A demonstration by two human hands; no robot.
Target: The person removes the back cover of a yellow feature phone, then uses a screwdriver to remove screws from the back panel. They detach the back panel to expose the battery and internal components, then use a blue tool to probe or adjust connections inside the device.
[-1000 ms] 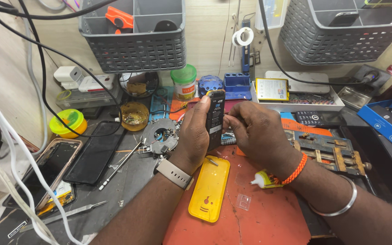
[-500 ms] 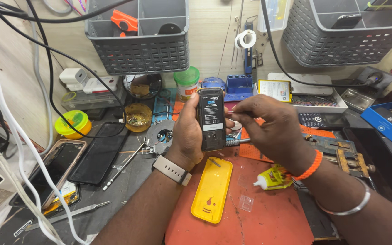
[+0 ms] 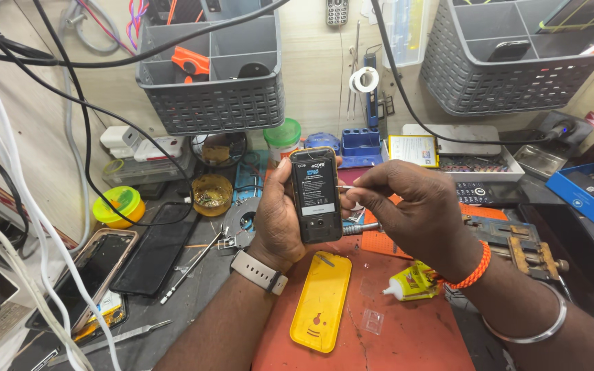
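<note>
My left hand (image 3: 276,220) holds a small phone (image 3: 316,194) upright, its back cover off and a black battery showing. My right hand (image 3: 417,213) pinches a thin metal tool (image 3: 344,187) whose tip touches the phone's right edge. Below the hands, a yellow back cover (image 3: 322,301) lies on the red work mat (image 3: 414,336). A small yellow glue tube (image 3: 414,283) rests on the mat under my right wrist.
Two grey baskets (image 3: 211,103) (image 3: 517,69) hang on the back wall. Black phones (image 3: 156,251) and tweezers (image 3: 190,268) lie left. A metal clamp jig (image 3: 517,240), a blue box (image 3: 589,199), a parts tray (image 3: 479,165), jars and cables crowd the bench.
Both hands lifted the phone up and turned its open back squarely toward the camera. My right hand moved from gripping the phone's side to holding a thin tool at its edge.
</note>
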